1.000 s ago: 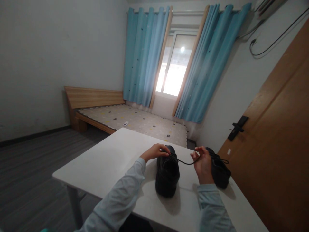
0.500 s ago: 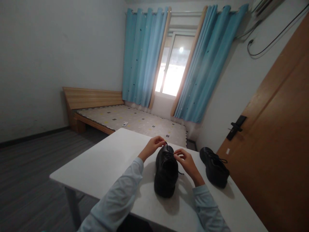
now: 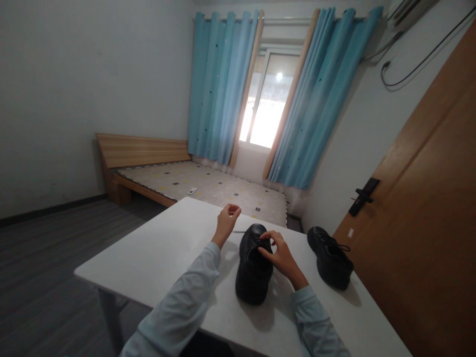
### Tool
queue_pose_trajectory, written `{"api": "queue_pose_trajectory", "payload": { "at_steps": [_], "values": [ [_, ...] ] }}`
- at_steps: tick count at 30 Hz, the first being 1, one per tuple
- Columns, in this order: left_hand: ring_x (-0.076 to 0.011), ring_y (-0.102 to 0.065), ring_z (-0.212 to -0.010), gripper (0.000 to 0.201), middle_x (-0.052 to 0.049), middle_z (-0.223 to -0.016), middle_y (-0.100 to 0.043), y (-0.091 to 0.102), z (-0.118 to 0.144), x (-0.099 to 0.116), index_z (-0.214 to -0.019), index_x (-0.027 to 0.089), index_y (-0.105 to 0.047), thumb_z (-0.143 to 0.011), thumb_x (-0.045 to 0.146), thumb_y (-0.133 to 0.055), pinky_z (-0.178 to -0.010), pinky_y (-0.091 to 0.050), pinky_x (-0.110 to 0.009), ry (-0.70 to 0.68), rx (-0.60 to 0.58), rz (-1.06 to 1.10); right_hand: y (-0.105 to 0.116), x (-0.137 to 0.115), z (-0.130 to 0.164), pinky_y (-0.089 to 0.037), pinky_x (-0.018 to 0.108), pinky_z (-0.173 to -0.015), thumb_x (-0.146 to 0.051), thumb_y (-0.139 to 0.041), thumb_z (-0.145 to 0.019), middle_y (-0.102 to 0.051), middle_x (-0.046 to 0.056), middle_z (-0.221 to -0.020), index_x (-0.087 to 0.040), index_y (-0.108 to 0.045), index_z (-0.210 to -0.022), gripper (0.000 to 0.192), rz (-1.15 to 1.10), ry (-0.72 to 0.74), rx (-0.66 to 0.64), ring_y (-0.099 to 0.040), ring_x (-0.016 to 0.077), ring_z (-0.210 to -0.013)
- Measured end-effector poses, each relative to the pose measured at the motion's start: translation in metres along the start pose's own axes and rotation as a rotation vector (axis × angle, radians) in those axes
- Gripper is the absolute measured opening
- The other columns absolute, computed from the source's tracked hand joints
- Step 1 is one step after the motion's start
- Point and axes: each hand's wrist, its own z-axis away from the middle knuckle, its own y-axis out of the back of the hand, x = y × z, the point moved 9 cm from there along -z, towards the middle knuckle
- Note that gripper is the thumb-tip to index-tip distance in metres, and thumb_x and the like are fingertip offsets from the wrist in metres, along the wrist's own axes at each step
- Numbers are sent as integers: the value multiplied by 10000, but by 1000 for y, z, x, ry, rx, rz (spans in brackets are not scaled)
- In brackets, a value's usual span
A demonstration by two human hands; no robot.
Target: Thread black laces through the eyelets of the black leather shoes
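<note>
A black lace-up shoe [image 3: 253, 272] stands on the white table [image 3: 167, 253], its toe pointing away from me. My left hand [image 3: 225, 224] is raised just left of the toe, fingers pinched on a thin black shoelace that runs back toward the shoe. Over the shoe's lacing, my right hand [image 3: 280, 258] rests with its fingertips pinching at the eyelets. A second black shoe [image 3: 330, 258] lies apart to the right, near the table's right edge.
Behind the table is a low wooden bed [image 3: 201, 186] with a patterned mattress. Blue curtains [image 3: 223, 84] frame a bright window. A brown door [image 3: 427, 208] with a black handle stands close on the right. Dark floor lies to the left.
My right hand came in from the right, where it held the lace stretched out, onto the shoe's lacing. My left hand moved up and left, drawing the lace out.
</note>
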Motion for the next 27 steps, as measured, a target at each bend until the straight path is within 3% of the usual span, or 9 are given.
{"api": "queue_pose_trajectory", "payload": {
  "at_steps": [3,9,12,19,27],
  "values": [
    [-154,-602,-767,218,-53,-818,-642,-6,2,13,-825,147,-581,-742,349,-579,-728,-471,-278,-81,-60,-105,-1,0,-1,-411,346,-736,-256,-647,-714,-589,43,-911,-225,-567,-892,198,8,3,35,-509,225,-889],
    [-115,-537,-654,286,2,-679,-608,-55,32,37,-738,145,-621,-703,428,-645,-637,-414,-223,-202,-600,-161,-4,-1,-2,-407,356,-749,-247,-651,-721,-579,41,-892,-215,-562,-883,187,25,11,38,-501,226,-889],
    [-98,-498,-625,302,19,-638,-585,-65,45,43,-713,142,-639,-668,438,-682,-601,-375,-199,-233,-751,-217,-3,-2,-3,-409,349,-738,-248,-649,-721,-576,37,-881,-217,-564,-882,184,25,10,40,-501,221,-873],
    [-93,-457,-619,310,30,-622,-526,-70,56,45,-703,149,-637,-633,441,-713,-556,-339,-181,-278,-854,-264,-3,-6,-4,-404,341,-742,-204,-641,-700,-585,29,-880,-224,-580,-876,187,13,7,31,-509,214,-874],
    [-95,-470,-628,240,26,-639,-535,-72,57,39,-744,145,-637,-658,361,-699,-551,-352,-178,-230,-888,-239,-3,-7,-5,-403,338,-742,-163,-630,-683,-595,26,-895,-232,-581,-884,218,15,25,5,-513,218,-891]
  ]
}}
